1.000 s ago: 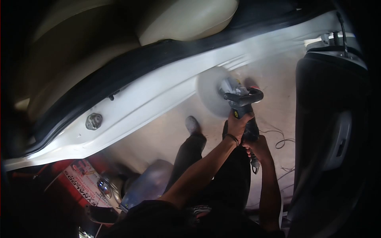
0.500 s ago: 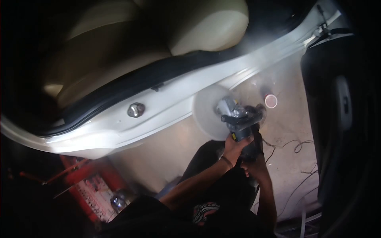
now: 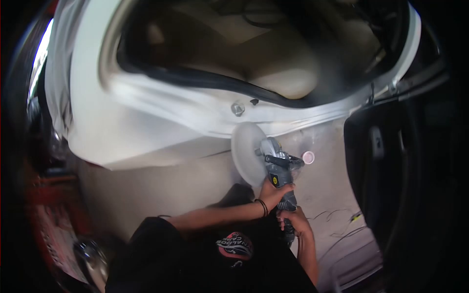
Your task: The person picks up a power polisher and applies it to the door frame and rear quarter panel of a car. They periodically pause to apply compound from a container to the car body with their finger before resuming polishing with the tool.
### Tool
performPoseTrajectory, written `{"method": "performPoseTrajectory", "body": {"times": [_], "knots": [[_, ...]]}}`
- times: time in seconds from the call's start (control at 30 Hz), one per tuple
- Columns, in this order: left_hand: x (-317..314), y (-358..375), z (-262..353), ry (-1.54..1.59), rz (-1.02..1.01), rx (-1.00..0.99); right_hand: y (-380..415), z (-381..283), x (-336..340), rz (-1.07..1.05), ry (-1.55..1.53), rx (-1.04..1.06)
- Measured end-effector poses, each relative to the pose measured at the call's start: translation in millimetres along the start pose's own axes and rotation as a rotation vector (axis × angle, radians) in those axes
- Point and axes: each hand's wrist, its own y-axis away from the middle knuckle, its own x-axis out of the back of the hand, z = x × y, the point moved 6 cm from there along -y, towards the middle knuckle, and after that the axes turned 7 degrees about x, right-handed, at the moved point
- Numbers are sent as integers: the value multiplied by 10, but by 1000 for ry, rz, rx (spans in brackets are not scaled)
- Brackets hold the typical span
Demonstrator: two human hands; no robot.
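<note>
toward the white car point(image 3: 134, 129) points the polisher point(image 3: 276, 171) lengthwise, both hands' fingers point(image 3: 281, 218) clasping it

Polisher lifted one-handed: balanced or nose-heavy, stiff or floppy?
Probably nose-heavy: the polisher carries its metal-looking head and wide round pad ahead of the left hand. Likely stiff, since it looks hard-cased. Perhaps hefty too, as the right hand also grips its rear.

A black-and-grey handheld power polisher point(image 3: 279, 175) is slanting, its round whitish pad point(image 3: 246, 152) standing beside the white car sill's point(image 3: 290, 119) outer edge.
</note>
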Motion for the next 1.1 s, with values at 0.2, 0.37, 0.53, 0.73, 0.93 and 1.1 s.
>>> {"method": "performPoseTrajectory", "body": {"times": [0.2,0.37,0.53,0.73,0.93,1.1], "knots": [[30,-121,-79,50,-69,18,-55,36,-4,33,96,-25],[16,-466,-407,30,39,61,-83,15,12,47,98,-112],[-27,-342,-397,78,21,9,-35,-158,44,-35,78,-102],[205,-87,-10,-55,54,-125,-194,-274,-80,-88,137,-19],[194,-147,45,-34,-93,36,-333,-62,56,-119,57,-47],[103,-401,-149,-76,-83,-70,-381,83,102,-63,-28,-57]]}}
